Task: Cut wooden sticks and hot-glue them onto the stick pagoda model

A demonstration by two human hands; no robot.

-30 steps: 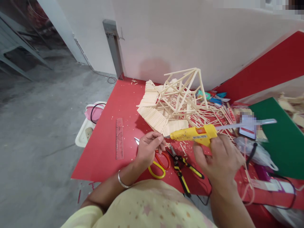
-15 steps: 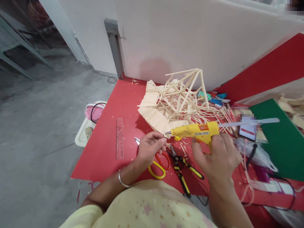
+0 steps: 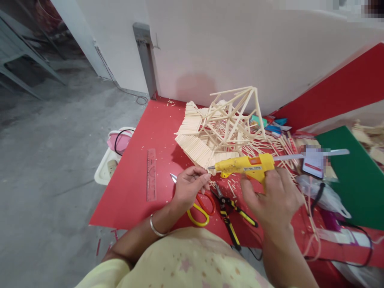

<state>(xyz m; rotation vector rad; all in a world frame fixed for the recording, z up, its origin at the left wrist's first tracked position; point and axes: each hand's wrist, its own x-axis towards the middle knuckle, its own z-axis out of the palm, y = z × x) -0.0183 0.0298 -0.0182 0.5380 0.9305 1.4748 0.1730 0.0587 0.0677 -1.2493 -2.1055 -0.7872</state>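
My right hand (image 3: 274,200) grips a yellow glue gun (image 3: 244,165) by its handle, nozzle pointing left, a clear glue stick (image 3: 312,154) jutting from its back. My left hand (image 3: 189,186) is pinched closed just left of the nozzle tip, seemingly on a small wooden stick that I cannot make out clearly. Behind both stands a model of thin wooden sticks (image 3: 220,126) on the red table (image 3: 135,188). Red-and-yellow scissors (image 3: 199,206) lie under my left hand, with black-and-yellow pliers (image 3: 229,214) beside them.
A red ruler (image 3: 151,175) lies left of my hands. Loose sticks and packets (image 3: 279,138) clutter the right side by a green sheet (image 3: 357,176). A white wall (image 3: 240,48) backs the table. A white tray with a pink object (image 3: 115,154) sits on the grey floor at left.
The glue gun has risen slightly and its nozzle now sits just above my left fingertips. My left hand has barely shifted.
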